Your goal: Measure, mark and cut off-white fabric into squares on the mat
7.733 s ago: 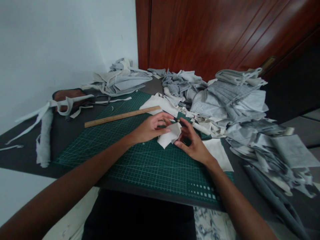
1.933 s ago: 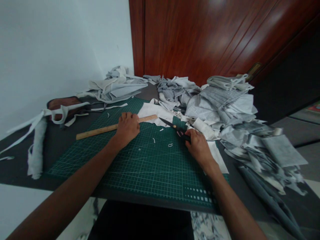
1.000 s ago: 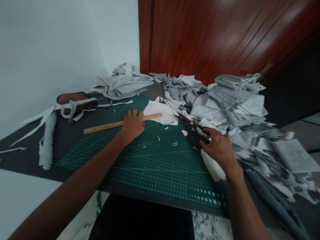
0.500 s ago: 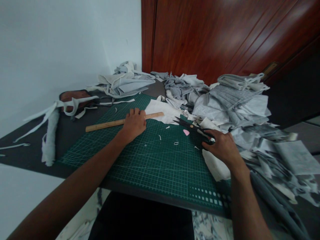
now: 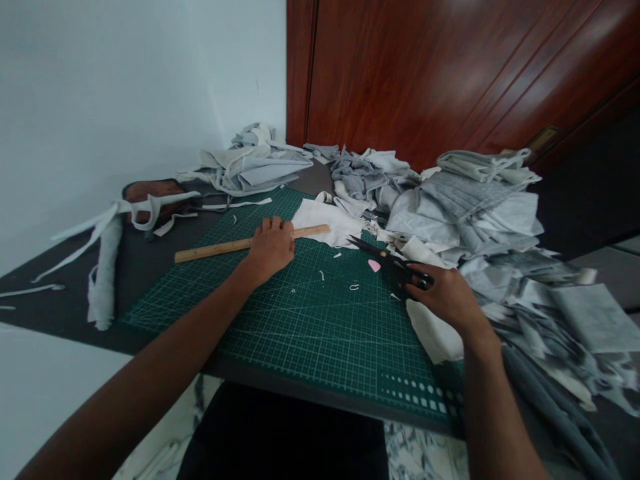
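My left hand (image 5: 273, 247) is closed over a wooden ruler (image 5: 215, 251), which lies slantwise on a green cutting mat (image 5: 310, 320). The ruler's far end overlaps a piece of white cloth (image 5: 320, 217). In my right hand (image 5: 440, 290) are black scissors (image 5: 383, 253), held by the handles, with the blade tips at the cloth's right edge. A small pink piece (image 5: 374, 265), perhaps tailor's chalk, lies just below the blades. Beneath my right wrist another white cloth piece (image 5: 435, 330) rests on the mat.
Heaped grey and white cloth (image 5: 465, 200) covers the table's right side and back. At the left are a rolled grey cloth (image 5: 104, 280), pale strips and a brown dark-edged object (image 5: 150, 198). Tiny offcuts (image 5: 355, 287) dot the mat. A wooden door (image 5: 425, 73) stands behind.
The scissors' handles look closer together than before, the blades narrowing slightly. My left hand and the ruler keep their place; the whole view shifts a little.
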Demonstrator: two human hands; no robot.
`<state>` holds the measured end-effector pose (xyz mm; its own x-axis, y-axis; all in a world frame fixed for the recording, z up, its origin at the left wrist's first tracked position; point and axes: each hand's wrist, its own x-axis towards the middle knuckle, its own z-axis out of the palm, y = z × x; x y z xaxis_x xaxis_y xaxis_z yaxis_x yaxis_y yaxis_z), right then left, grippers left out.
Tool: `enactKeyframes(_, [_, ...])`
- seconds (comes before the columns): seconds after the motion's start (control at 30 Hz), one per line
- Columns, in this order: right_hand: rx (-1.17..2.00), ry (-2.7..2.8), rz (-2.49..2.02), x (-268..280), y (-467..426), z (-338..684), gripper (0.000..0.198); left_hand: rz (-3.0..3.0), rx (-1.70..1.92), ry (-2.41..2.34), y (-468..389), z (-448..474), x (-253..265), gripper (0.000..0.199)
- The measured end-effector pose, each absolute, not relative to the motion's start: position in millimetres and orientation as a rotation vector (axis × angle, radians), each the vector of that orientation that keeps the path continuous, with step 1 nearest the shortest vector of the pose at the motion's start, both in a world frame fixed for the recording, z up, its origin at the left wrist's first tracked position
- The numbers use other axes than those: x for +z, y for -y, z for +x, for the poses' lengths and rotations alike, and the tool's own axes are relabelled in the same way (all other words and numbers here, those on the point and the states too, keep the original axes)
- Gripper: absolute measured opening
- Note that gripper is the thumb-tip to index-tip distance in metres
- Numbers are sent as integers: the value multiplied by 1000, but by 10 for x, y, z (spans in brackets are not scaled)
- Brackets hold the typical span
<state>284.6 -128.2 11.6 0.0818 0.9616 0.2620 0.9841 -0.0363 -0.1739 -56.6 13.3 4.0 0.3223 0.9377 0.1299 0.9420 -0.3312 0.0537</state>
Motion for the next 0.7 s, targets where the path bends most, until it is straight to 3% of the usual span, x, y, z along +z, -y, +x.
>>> enactKeyframes(0.7, [-121, 1872, -2117, 115, 1288, 2842, 39, -2525, -185, 1800, -105, -560, 77, 33])
